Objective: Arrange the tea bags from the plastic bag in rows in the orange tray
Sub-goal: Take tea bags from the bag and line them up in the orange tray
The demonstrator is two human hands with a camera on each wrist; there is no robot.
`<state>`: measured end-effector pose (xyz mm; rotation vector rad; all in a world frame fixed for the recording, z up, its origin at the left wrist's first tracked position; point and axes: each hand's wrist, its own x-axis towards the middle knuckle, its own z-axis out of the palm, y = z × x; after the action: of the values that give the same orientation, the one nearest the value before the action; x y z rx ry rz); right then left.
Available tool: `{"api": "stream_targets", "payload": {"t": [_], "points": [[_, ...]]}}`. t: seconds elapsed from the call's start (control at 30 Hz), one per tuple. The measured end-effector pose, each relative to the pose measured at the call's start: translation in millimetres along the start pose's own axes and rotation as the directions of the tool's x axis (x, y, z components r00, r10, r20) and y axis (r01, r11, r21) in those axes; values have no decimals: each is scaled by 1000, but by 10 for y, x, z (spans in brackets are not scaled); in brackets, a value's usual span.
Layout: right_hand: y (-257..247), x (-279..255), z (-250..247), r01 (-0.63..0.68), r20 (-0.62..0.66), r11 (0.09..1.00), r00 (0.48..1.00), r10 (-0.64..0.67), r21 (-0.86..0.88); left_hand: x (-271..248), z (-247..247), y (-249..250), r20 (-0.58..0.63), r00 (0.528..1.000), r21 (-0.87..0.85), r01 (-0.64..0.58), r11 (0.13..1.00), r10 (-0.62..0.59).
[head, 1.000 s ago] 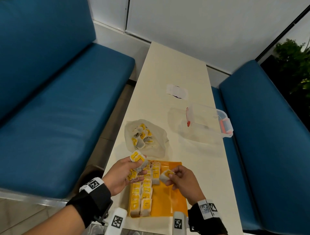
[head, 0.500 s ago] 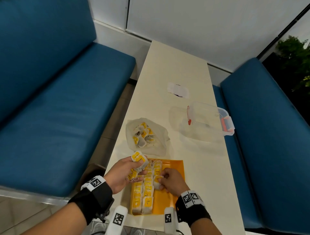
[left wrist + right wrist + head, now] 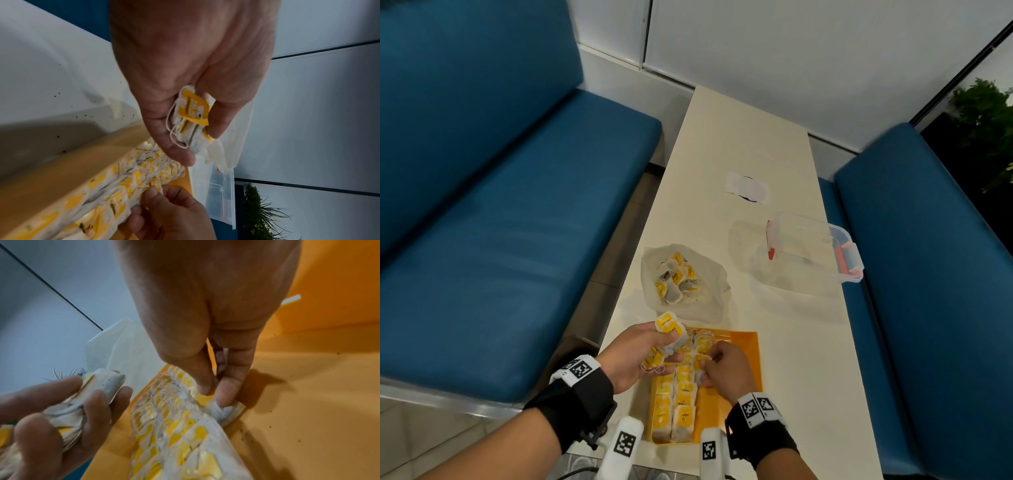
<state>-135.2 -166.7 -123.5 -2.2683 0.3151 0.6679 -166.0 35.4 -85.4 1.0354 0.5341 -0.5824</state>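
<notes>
Right hand point(image 3: 726, 368) fingers point(image 3: 226, 391) pinching tea bag point(image 3: 228, 412) in orange tray point(image 3: 751, 356), left hand point(image 3: 635, 356) gripping stack of tea bags point(image 3: 671, 334).

Left hand point(image 3: 635, 353): raised, fingers curled in a grip around a stack of tea bags point(image 3: 671, 331). Right hand point(image 3: 726, 368): lowered, thumb and forefinger pinching one tea bag point(image 3: 230, 410).

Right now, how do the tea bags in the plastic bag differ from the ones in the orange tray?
The tea bags in the plastic bag lie in a loose jumble at mixed angles; the tea bags in the orange tray stand packed in straight rows. The plastic bag sits untouched on the table, while the right hand sets a tea bag beside the rows in the orange tray. Both have yellow tags.
</notes>
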Motion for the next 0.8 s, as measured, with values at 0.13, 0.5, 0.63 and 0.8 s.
{"api": "stream_targets", "payload": {"t": [0.13, 0.5, 0.63, 0.8], "points": [[-22, -36, -35, 17, -76, 998, 997, -21, -53, -12, -15, 34, 10, 999, -70, 52, 996, -51], [-405, -416, -213, 414, -92, 867, 910, -405, 278, -13, 94, 16, 46, 996, 174, -89, 981, 82], [-418, -434, -241, 347, -29, 855, 931, -364, 385, -11, 107, -12, 25, 989, 240, -147, 960, 145], [-402, -382, -192, 351, -40, 898, 935, -353, 265, -27, 145, 4, 26, 992, 179, -124, 976, 121]]}}
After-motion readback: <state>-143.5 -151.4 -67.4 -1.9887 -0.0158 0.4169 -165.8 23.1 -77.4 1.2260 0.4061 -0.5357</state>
